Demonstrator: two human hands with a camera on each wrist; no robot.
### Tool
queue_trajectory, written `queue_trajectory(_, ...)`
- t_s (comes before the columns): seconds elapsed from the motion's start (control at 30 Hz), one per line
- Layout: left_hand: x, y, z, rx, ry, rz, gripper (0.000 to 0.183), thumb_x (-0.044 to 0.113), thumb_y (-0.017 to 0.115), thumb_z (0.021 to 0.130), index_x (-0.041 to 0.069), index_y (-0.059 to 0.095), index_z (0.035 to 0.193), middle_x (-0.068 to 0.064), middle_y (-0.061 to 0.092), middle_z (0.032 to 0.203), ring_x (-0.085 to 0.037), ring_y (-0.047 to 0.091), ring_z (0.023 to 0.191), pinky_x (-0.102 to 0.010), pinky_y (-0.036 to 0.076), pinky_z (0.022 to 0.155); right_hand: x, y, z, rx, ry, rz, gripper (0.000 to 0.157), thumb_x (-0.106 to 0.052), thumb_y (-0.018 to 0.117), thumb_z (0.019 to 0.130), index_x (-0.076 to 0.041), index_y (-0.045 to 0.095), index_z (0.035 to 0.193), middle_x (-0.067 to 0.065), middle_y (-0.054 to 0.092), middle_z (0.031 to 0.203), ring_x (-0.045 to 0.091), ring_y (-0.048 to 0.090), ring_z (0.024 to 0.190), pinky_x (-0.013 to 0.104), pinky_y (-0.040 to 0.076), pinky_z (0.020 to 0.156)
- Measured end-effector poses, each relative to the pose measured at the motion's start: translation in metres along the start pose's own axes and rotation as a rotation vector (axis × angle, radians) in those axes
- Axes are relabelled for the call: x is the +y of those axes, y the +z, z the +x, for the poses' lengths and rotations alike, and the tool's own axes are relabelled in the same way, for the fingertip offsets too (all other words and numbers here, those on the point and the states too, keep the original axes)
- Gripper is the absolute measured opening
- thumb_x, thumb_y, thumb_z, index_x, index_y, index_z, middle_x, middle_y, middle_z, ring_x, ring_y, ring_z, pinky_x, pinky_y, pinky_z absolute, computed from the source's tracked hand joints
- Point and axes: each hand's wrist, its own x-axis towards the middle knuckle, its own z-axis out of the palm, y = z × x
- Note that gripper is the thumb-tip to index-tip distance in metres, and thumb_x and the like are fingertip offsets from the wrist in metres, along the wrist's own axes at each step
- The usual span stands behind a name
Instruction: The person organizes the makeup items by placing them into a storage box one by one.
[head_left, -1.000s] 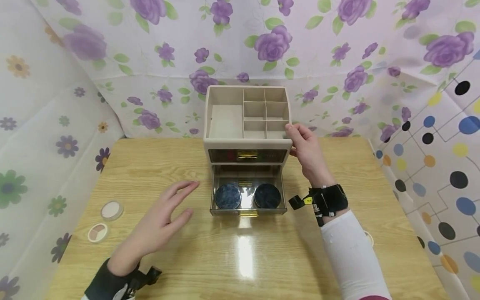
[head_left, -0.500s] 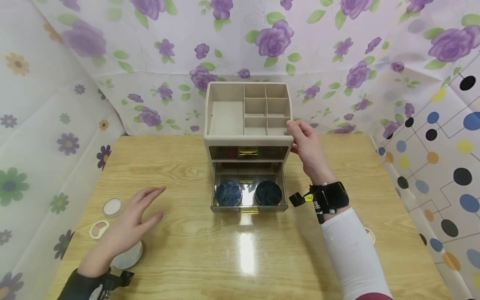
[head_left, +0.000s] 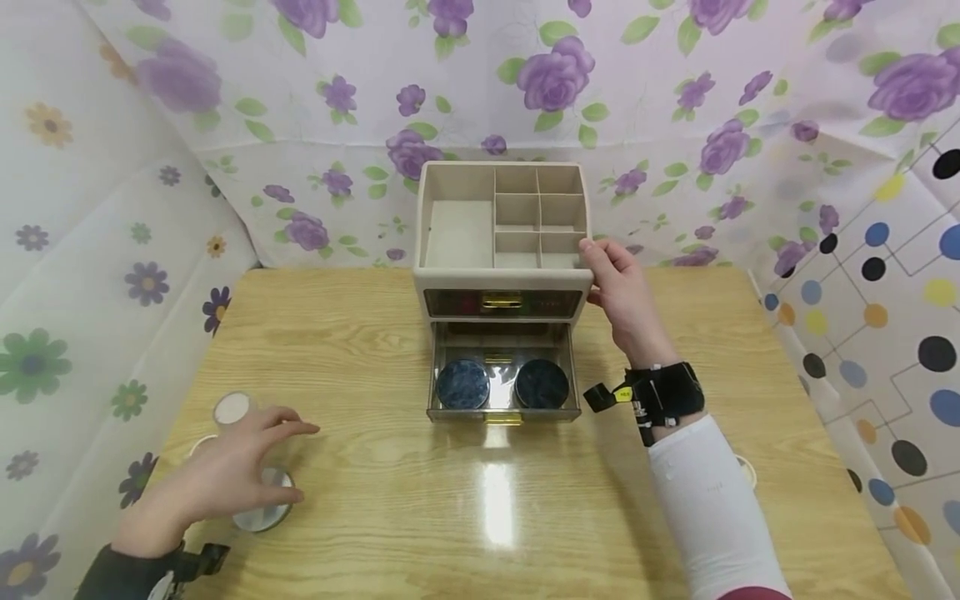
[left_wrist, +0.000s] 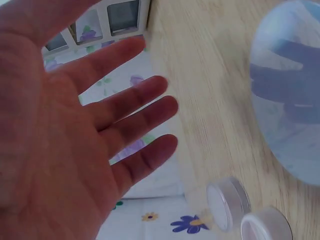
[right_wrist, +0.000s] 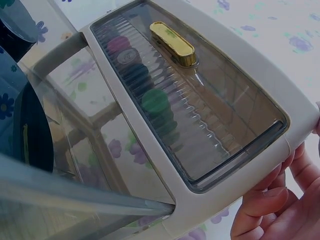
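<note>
A beige drawer organizer (head_left: 502,280) stands at the back of the table, its lower drawer (head_left: 442,414) pulled out. Two round dark-blue marbled cases (head_left: 462,384) lie in that drawer. My right hand (head_left: 626,300) grips the organizer's right side, thumb at the top rim and fingers around the outside. Over a round, shiny, mirror-like disc (head_left: 262,518) at the table's left, my left hand (head_left: 221,471) hovers with fingers spread and nothing in them. The left wrist view shows the palm and, apart from it, the disc (left_wrist: 290,115) with dark reflections.
Beyond the left hand lies a small round compact (head_left: 232,407); a second compact (left_wrist: 267,227) sits beside it. The organizer's closed upper drawer (right_wrist: 200,115) holds colourful small items and has a gold handle (right_wrist: 172,42). A pale ring-shaped edge (head_left: 747,471) shows beside the right sleeve.
My left hand has moved left and down, away from the drawer to above the shiny disc, which it hid at first. The right hand keeps its hold on the organizer.
</note>
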Motion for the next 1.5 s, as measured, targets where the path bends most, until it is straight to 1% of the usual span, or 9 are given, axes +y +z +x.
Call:
queue_trajectory(0.1, -0.004, 0.003, -0.006, -0.073, -0.026, -0.010, 0.081, 0.048, 0.102, 0.066, 0.018, 0.071, 0.135, -0.005, 0.062, 0.127, -0.028, 0.064, 0.106, -0.037, 0.054, 0.071, 0.000, 0.000, 0.000, -0.005, 0.001, -0.009, 0.025, -0.042, 0.065, 0.108, -0.019, 0.064, 0.096, 0.004, 0.060, 0.105, 0.018, 0.066, 0.094, 0.035, 0.053, 0.080)
queue_trajectory(0.17, -0.006, 0.005, -0.008, -0.102, -0.032, -0.012, 0.081, 0.048, 0.103, 0.063, 0.019, 0.072, 0.132, -0.004, 0.062, 0.125, -0.026, 0.064, 0.103, -0.035, 0.054, 0.071, 0.000, 0.000, 0.000, -0.010, 0.000, -0.013, 0.026, -0.042, 0.065, 0.108, -0.019, 0.064, 0.097, 0.004, 0.061, 0.106, 0.019, 0.066, 0.095, 0.036, 0.052, 0.080)
queue_trajectory(0.27, -0.007, 0.008, -0.010, -0.116, -0.040, 0.007, 0.080, 0.046, 0.105, 0.059, 0.019, 0.073, 0.128, -0.005, 0.062, 0.124, -0.024, 0.065, 0.101, -0.041, 0.055, 0.076, 0.001, 0.000, -0.001, -0.008, -0.002, -0.011, 0.026, -0.042, 0.065, 0.108, -0.019, 0.064, 0.096, 0.004, 0.060, 0.105, 0.018, 0.066, 0.094, 0.035, 0.052, 0.079)
queue_trajectory(0.37, -0.007, 0.008, -0.009, -0.128, -0.074, 0.069, 0.081, 0.049, 0.105, 0.056, 0.021, 0.074, 0.125, -0.005, 0.064, 0.123, -0.022, 0.065, 0.097, -0.050, 0.053, 0.074, 0.001, -0.001, -0.001, -0.002, -0.002, -0.010, 0.026, -0.041, 0.065, 0.108, -0.019, 0.063, 0.094, 0.003, 0.060, 0.103, 0.018, 0.066, 0.092, 0.035, 0.052, 0.078)
queue_trajectory(0.5, -0.007, 0.009, -0.008, -0.163, -0.127, 0.120, 0.081, 0.054, 0.104, 0.054, 0.023, 0.075, 0.123, -0.001, 0.064, 0.119, -0.015, 0.062, 0.091, -0.047, 0.046, 0.070, 0.002, -0.002, 0.000, -0.003, -0.002, -0.008, 0.027, -0.041, 0.065, 0.108, -0.018, 0.063, 0.094, 0.003, 0.060, 0.102, 0.018, 0.065, 0.092, 0.035, 0.052, 0.078)
queue_trajectory(0.7, -0.008, 0.010, -0.009, -0.214, -0.159, -0.003, 0.079, 0.040, 0.105, 0.058, 0.017, 0.074, 0.126, -0.003, 0.063, 0.118, -0.015, 0.061, 0.091, -0.039, 0.054, 0.076, 0.001, -0.002, 0.000, -0.013, -0.005, -0.005, 0.028, -0.042, 0.066, 0.108, -0.016, 0.064, 0.097, 0.004, 0.060, 0.106, 0.019, 0.065, 0.097, 0.037, 0.052, 0.083)
queue_trajectory(0.9, -0.008, 0.011, -0.008, -0.200, -0.173, 0.025, 0.076, 0.027, 0.104, 0.056, 0.015, 0.074, 0.124, -0.002, 0.064, 0.114, -0.014, 0.058, 0.086, -0.036, 0.055, 0.073, 0.000, -0.001, 0.001, -0.015, -0.002, -0.013, 0.029, -0.043, 0.065, 0.107, -0.016, 0.064, 0.098, 0.005, 0.061, 0.108, 0.021, 0.065, 0.098, 0.039, 0.052, 0.084)
queue_trajectory(1.23, -0.010, 0.014, -0.008, -0.202, -0.206, 0.066, 0.070, 0.023, 0.102, 0.058, 0.015, 0.074, 0.122, 0.000, 0.065, 0.110, -0.014, 0.057, 0.085, -0.041, 0.056, 0.073, 0.000, -0.002, 0.000, -0.009, -0.023, -0.011, 0.026, -0.041, 0.064, 0.108, -0.019, 0.064, 0.095, 0.004, 0.061, 0.102, 0.019, 0.066, 0.093, 0.036, 0.054, 0.078)
queue_trajectory(1.5, -0.010, 0.017, -0.008, -0.200, -0.226, 0.077, 0.074, 0.032, 0.105, 0.052, 0.019, 0.072, 0.117, 0.002, 0.064, 0.107, -0.014, 0.057, 0.085, -0.045, 0.057, 0.075, 0.000, -0.002, -0.001, -0.010, -0.022, -0.005, 0.025, -0.041, 0.065, 0.108, -0.020, 0.065, 0.095, 0.004, 0.061, 0.104, 0.019, 0.067, 0.094, 0.036, 0.054, 0.078)
